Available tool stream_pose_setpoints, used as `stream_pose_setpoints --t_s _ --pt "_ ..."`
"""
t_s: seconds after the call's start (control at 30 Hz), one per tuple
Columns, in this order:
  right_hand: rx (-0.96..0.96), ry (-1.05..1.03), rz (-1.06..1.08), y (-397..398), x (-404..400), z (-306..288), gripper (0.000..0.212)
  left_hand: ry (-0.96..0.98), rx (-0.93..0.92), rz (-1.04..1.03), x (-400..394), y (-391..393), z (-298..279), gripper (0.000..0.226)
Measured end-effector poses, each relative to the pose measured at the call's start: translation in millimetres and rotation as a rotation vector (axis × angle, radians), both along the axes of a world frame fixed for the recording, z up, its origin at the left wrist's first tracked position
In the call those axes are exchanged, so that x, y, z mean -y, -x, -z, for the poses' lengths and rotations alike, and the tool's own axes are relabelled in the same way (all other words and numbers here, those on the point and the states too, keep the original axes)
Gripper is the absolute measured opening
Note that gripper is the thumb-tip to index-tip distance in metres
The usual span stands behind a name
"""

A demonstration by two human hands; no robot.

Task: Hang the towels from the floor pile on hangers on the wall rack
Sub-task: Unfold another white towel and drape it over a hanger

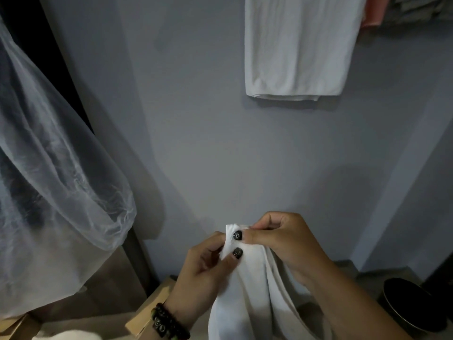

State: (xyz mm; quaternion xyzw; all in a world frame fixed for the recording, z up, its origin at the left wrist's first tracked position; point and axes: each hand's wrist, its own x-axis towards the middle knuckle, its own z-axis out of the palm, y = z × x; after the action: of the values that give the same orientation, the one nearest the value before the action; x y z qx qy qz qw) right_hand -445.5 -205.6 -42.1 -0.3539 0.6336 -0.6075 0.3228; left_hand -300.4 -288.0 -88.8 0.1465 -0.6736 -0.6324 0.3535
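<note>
Low in the frame, both hands pinch the top corner of a white towel (245,290), which droops down out of view. My left hand (208,268) grips the corner from the left, thumb on the cloth. My right hand (282,244) holds the same corner from the right. A second white towel (299,45) hangs folded against the grey wall at the upper right; its hanger and the rack are above the frame. A pink cloth (375,11) hangs just right of it. A bit of white fabric (68,336) shows at the bottom left edge.
A garment in a clear plastic cover (56,168) hangs at the left, bulging toward the middle. Cardboard boxes (147,312) sit on the floor below my left wrist. A dark round container (409,305) stands at the lower right. Folded grey items (421,8) are at the top right.
</note>
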Motion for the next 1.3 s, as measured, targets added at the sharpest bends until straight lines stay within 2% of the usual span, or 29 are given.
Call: stream_pose_setpoints --t_s 0.1,0.2,0.3,0.43,0.47,0.53,0.6,0.67,0.8,0.97,1.07,1.17,1.23,1.3 --pt "0.012 0.021 0.008 3 -2 8 0.019 -0.03 0.011 -0.031 -3 6 1 0.03" --pt "-0.075 0.092 0.063 0 -3 22 0.022 -0.091 0.016 -0.105 -4 14 -1 0.021" --pt "-0.216 0.101 0.079 -7 -4 43 0.029 -0.111 0.017 -0.217 5 22 -5 0.035" --pt "-0.455 -0.074 -0.058 0 -6 68 0.024 -0.036 -0.037 -0.29 33 35 -21 0.065" --pt "-0.497 -0.127 -0.085 5 -6 70 0.033 -0.02 -0.057 -0.297 41 38 -26 0.068" --pt "-0.557 -0.251 -0.124 16 -5 73 0.053 -0.004 -0.096 -0.305 55 43 -36 0.063" --pt "-0.641 -0.436 -0.184 30 -6 73 0.06 -0.005 -0.12 -0.328 69 42 -43 0.055" --pt "-0.739 -0.605 -0.249 44 -9 71 0.063 0.005 -0.12 -0.363 83 37 -44 0.045" --pt "-0.971 -0.745 -0.287 72 -4 55 0.058 0.042 -0.056 -0.417 105 22 -35 0.033" --pt "-1.21 -0.803 -0.257 101 12 22 0.044 0.069 0.063 -0.501 126 -1 -5 0.032" --pt "-1.442 -0.798 -0.2 102 29 8 0.037 0.052 0.121 -0.547 130 -11 11 0.039" --pt "-1.692 -0.792 -0.118 95 47 0 0.035 -0.059 0.133 -0.584 129 -16 22 0.035" --pt "-1.751 -0.745 -0.086 89 51 -3 0.038 -0.14 0.1 -0.571 129 -17 31 0.032" --pt "-1.683 -0.668 -0.091 82 47 -6 0.052 -0.214 0.042 -0.553 128 -17 37 0.03"
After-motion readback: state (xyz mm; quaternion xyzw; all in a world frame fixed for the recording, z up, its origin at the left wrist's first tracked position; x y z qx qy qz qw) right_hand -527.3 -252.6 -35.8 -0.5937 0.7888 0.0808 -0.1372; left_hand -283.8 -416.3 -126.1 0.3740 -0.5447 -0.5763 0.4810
